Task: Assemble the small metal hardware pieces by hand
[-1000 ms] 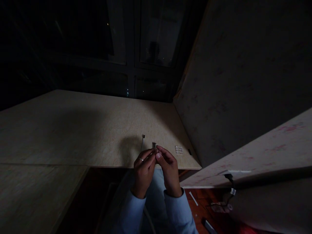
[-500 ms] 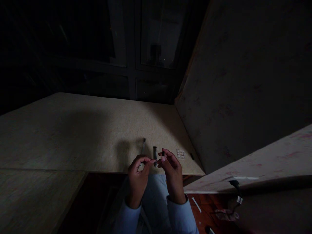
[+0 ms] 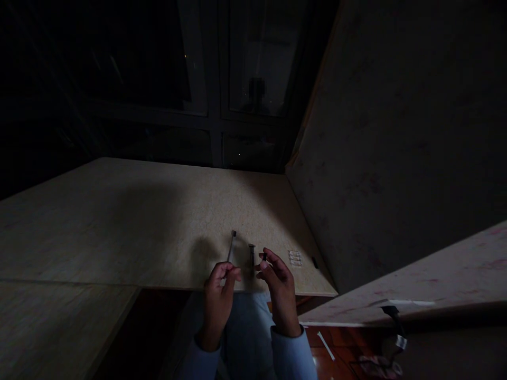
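Since a second ago, your left hand (image 3: 220, 291) has parted from your right hand (image 3: 282, 286), which pinches a small dark piece (image 3: 265, 256); the left's fingertips sit narrow, contents indeterminable, leaving the slim dark tool (image 3: 252, 254) visible on the bench (image 3: 198, 211) between them.

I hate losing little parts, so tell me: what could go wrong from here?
The small dark piece pinched in the right hand could slip, and in this dim light it might be hard to find.
Both hands are close to the near edge of the table, so a dropped part could end up on the floor.
The left hand is right by the thin stick and might knock it.
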The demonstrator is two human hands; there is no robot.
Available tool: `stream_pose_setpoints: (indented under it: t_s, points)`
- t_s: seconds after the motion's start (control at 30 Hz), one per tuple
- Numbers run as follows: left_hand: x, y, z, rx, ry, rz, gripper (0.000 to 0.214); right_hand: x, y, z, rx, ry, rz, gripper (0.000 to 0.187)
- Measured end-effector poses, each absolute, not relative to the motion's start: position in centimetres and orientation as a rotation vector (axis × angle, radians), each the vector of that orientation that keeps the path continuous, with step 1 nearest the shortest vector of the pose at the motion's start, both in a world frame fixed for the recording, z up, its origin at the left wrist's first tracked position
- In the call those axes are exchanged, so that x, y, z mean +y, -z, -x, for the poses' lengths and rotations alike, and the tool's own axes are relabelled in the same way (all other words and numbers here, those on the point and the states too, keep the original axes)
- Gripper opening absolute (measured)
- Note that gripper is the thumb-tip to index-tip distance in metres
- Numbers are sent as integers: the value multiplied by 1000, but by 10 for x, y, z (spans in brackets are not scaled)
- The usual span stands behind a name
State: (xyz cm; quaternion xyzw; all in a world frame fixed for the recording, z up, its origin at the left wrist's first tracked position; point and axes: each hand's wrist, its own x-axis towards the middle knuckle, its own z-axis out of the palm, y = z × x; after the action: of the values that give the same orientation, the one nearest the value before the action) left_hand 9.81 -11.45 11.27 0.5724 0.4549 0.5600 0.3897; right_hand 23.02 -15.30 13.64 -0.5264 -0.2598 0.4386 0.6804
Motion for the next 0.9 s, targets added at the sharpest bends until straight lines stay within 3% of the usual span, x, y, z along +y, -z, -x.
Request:
stream_pose_setpoints:
  t_s: [0.43,0.6,0.9]
  points:
    - [-128,-107,-126,1077,-1120,-1754,42,-161,-128,-266,-473,-954,1190,78]
    - [-126,-97,-130,1110,-1051,-1775,36,-162,-122,-271,-427,-935,1133,69]
    - [-130,-62,-144,1306,-930,-1810,46,-160,-117,-272,-444,-938,1114,63]
